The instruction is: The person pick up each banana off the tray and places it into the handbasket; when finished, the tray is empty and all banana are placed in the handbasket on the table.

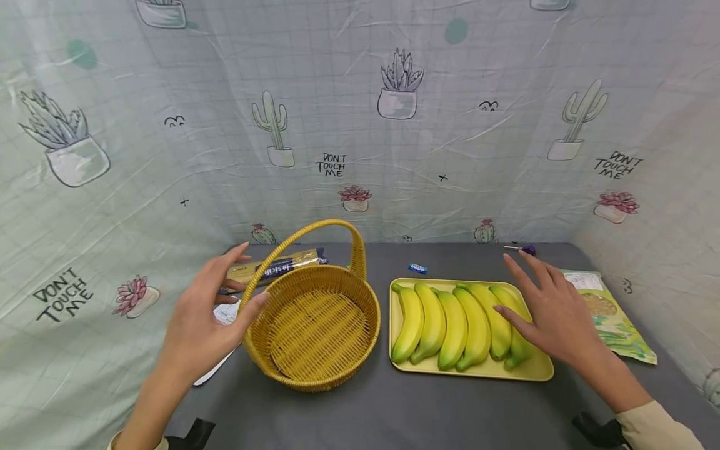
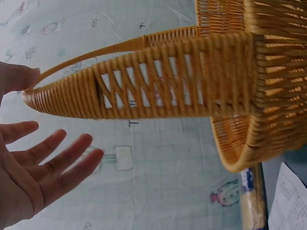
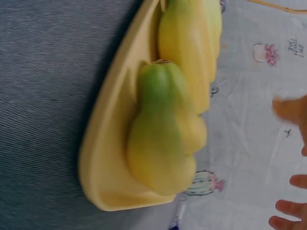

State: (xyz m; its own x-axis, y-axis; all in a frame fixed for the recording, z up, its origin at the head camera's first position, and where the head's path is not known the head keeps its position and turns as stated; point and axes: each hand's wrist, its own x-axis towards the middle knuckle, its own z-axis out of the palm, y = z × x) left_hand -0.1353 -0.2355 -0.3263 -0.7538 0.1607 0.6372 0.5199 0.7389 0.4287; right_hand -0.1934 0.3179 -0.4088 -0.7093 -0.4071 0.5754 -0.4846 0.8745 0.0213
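Head view shows your left hand (image 1: 205, 319) spread open beside the woven basket (image 1: 315, 325), the thumb tip just at its left rim and the fingers straight, gripping nothing. Your left wrist view confirms it: the palm (image 2: 29, 177) is open with the fingers apart, and the thumb sits right by the basket rim (image 2: 144, 86); whether it actually touches is hard to tell. That basket stands on the dark table (image 1: 394, 406), left of centre, its handle arching over the far side, with nothing inside.

Your right hand (image 1: 554, 309) is also spread, fingers straight, hovering over the right end of the yellow tray (image 1: 478, 370), just above the rightmost of the bananas (image 1: 455, 322) lying side by side. From your right wrist only the fingertips (image 3: 288, 208) show at the edge, apart from the fruit.

Behind the basket lies a spaghetti packet (image 1: 281, 265); a green snack bag (image 1: 610, 315) lies right of the tray, a small blue wrapper (image 1: 417, 269) behind it
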